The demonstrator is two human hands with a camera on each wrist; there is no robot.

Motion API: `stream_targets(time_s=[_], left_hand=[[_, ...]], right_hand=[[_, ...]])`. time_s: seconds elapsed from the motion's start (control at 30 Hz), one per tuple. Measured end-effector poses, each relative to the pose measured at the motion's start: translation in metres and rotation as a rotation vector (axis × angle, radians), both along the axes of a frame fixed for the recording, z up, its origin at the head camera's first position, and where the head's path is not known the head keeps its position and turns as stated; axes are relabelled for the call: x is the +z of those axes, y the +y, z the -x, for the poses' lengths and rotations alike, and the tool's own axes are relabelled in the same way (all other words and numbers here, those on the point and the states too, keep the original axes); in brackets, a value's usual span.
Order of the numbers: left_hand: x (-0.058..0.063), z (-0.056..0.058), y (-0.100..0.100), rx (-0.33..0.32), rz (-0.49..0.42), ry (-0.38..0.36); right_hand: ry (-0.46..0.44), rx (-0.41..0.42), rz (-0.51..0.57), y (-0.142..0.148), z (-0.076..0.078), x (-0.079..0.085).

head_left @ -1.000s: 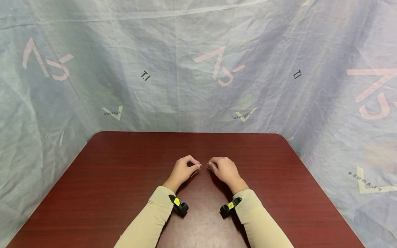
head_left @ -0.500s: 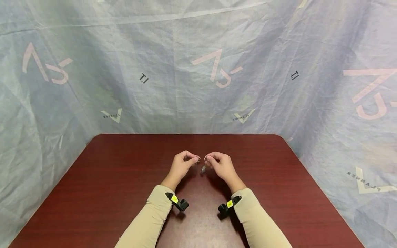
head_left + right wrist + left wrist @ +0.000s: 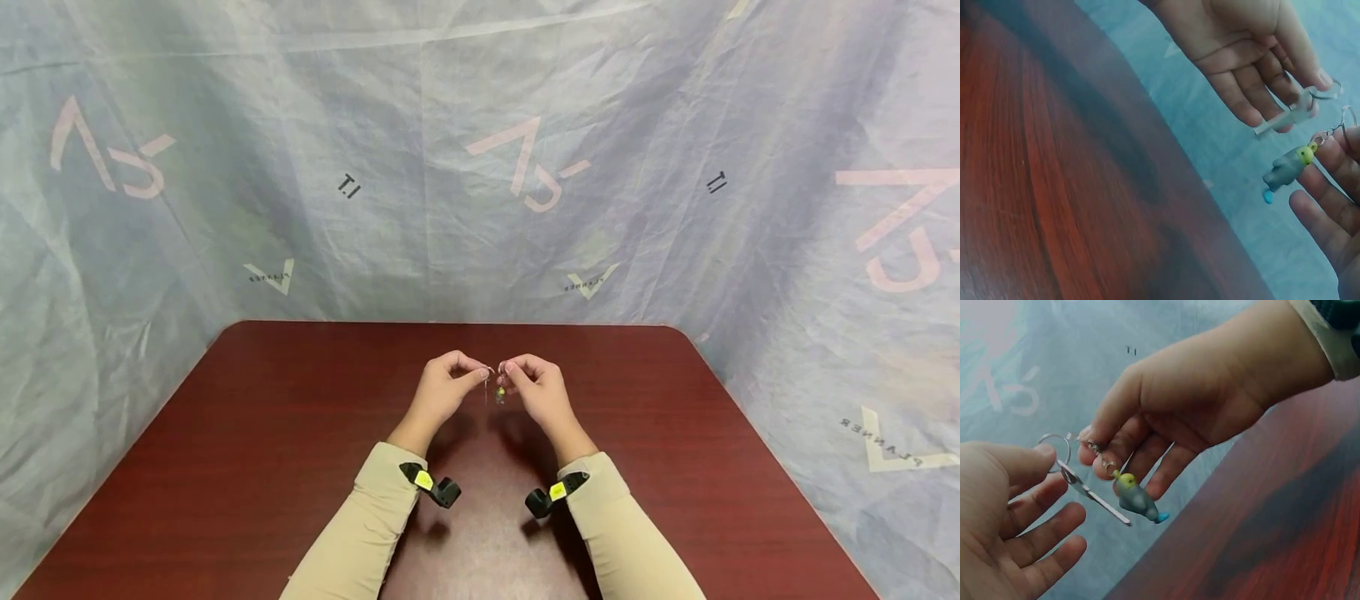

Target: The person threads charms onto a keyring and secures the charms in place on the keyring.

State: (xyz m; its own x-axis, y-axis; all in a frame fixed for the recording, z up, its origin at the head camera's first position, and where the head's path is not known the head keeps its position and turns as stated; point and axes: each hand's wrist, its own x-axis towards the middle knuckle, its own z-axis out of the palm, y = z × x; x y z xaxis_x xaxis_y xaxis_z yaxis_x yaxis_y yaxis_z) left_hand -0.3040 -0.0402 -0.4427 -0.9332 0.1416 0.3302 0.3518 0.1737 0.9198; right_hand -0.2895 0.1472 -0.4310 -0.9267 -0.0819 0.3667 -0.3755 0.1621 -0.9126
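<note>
My left hand (image 3: 441, 390) pinches a thin metal key ring (image 3: 1057, 449) between thumb and forefinger. A silver key (image 3: 1099, 499) hangs from that ring. Opposite it, my right hand (image 3: 538, 392) pinches a second metal ring (image 3: 1349, 117) with a short chain (image 3: 1094, 447). From the chain dangles a small bird-shaped keychain (image 3: 1286, 167), grey-bodied with a yellow head and a blue tip. Both hands are raised above the table with fingertips close together. The two rings look close but apart in the right wrist view; the right thumb hides part of the second ring.
The dark red wooden table (image 3: 300, 433) lies beneath both hands. A pale grey printed cloth (image 3: 420, 200) hangs behind and along the sides. Black wrist cameras (image 3: 446, 492) are strapped at the cuffs of the beige sleeves (image 3: 345, 533).
Both hands have risen and moved slightly farther from the body, and their fingertips have come closer together. The keychain and key now hang visible below the fingers.
</note>
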Motion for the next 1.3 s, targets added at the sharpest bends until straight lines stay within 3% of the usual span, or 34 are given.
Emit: stream_targets(time_s=[0.1, 0.43, 0.63, 1.07, 1.3], left_hand=[[0.006, -0.002, 0.001, -0.003, 0.017, 0.028], [0.014, -0.006, 0.0, 0.0, -0.005, 0.076], [0.018, -0.006, 0.0, 0.008, -0.048, 0.086], [0.019, -0.007, 0.0, 0.007, -0.051, 0.107], [0.017, -0.007, 0.001, 0.005, -0.053, 0.122]], right_hand=[[0.021, 0.013, 0.0, -0.004, -0.01, 0.014], [0.052, 0.039, 0.027, -0.011, -0.017, 0.026], [0.045, 0.004, 0.046, -0.013, -0.02, 0.033], [0.06, 0.03, 0.062, -0.015, -0.021, 0.032], [0.077, 0.003, 0.029, -0.016, -0.021, 0.032]])
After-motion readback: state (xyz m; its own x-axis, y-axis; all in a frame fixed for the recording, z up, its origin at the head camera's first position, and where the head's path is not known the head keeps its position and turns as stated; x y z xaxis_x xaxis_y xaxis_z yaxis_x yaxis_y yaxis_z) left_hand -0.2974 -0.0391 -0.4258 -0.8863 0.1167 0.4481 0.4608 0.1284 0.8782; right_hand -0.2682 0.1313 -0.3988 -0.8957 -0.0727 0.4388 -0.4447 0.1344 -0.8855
